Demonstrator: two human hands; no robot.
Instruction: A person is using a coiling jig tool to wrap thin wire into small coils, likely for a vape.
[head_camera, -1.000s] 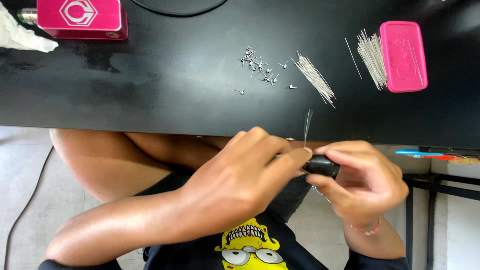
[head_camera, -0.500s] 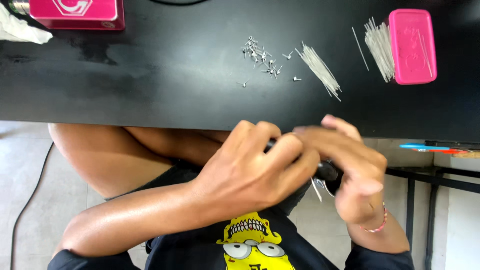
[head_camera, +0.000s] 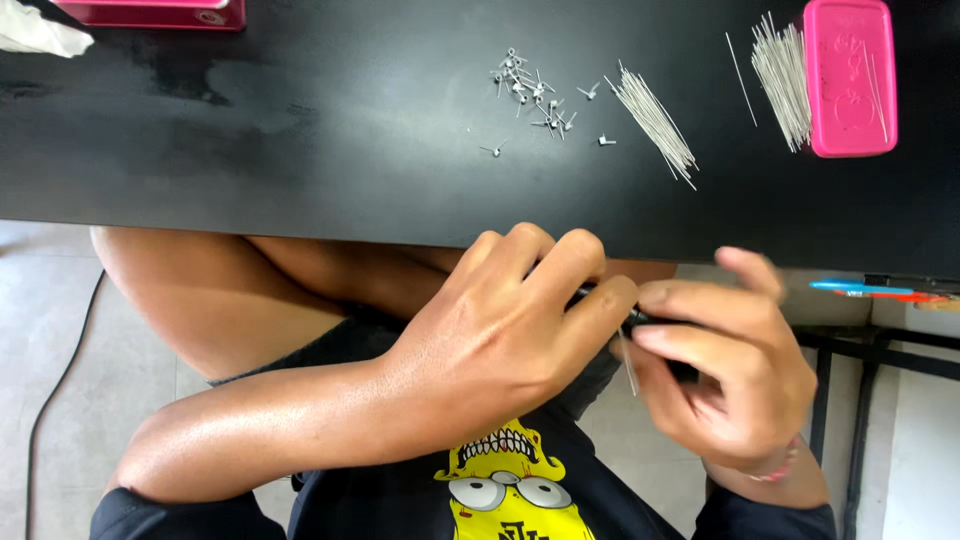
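Note:
My left hand (head_camera: 505, 330) and my right hand (head_camera: 725, 370) meet just below the near edge of the black table (head_camera: 300, 130), over my lap. Together they grip a small black tool (head_camera: 640, 320), mostly hidden by the fingers. A thin metal pin (head_camera: 629, 368) hangs down from between the fingertips of the two hands. On the table above lie a bundle of thin metal pins (head_camera: 655, 125) and a scatter of small metal parts (head_camera: 530, 95).
A pink case (head_camera: 850, 75) lies at the table's far right with more pins (head_camera: 785, 75) beside it. A pink box (head_camera: 160, 12) and crumpled white paper (head_camera: 40, 35) sit at the far left. Blue and red pens (head_camera: 870, 291) rest on a frame at right.
The pin stood upright between my fingers a second ago; now it points down. My right hand has turned over the tool, and both hands sit slightly lower.

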